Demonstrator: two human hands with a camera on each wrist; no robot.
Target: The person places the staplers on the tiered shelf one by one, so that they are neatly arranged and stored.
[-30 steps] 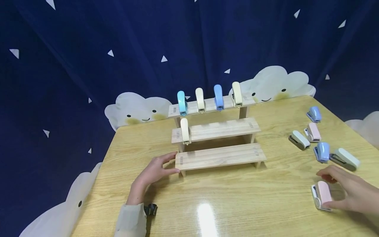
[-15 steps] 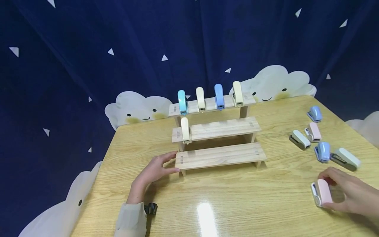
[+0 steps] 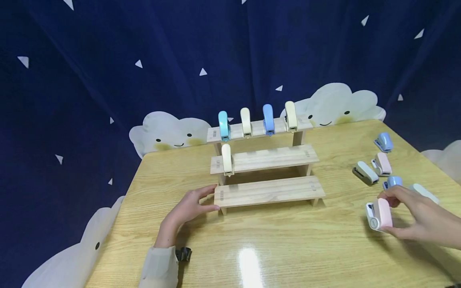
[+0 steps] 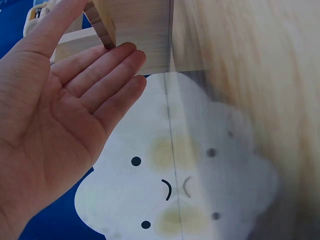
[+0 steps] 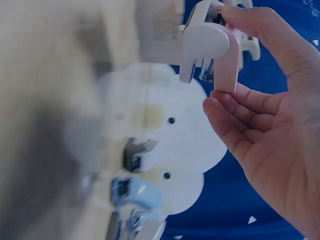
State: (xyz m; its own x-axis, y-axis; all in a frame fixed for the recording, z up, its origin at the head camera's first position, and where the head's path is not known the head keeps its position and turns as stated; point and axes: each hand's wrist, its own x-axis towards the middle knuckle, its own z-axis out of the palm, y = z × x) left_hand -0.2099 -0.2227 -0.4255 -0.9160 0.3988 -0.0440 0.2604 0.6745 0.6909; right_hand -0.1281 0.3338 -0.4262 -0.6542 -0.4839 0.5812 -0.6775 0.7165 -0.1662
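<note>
My right hand (image 3: 414, 218) pinches a small pink and white stapler (image 3: 382, 215) above the table at the right, its shadow on the wood below. In the right wrist view the thumb is on one end of the pink stapler (image 5: 227, 60) and fingertips on the other. My left hand (image 3: 191, 205) rests at the left end of the lowest step of a three-step wooden rack (image 3: 270, 192). The left wrist view shows its fingers (image 4: 110, 75) nearly straight beside the wood. A cream stapler (image 3: 227, 160) stands at the left of the middle step.
On the top step stand a turquoise stapler (image 3: 224, 126), a blue stapler (image 3: 268, 120) and two cream ones. Right of the rack lie a white stapler (image 3: 365, 173), another pink stapler (image 3: 382, 164), a blue stapler (image 3: 383, 142) and others partly behind my right hand.
My right hand has closed on the pink stapler, lifted it off the table and moved it slightly left and away from me. The left hand stays at the rack.
</note>
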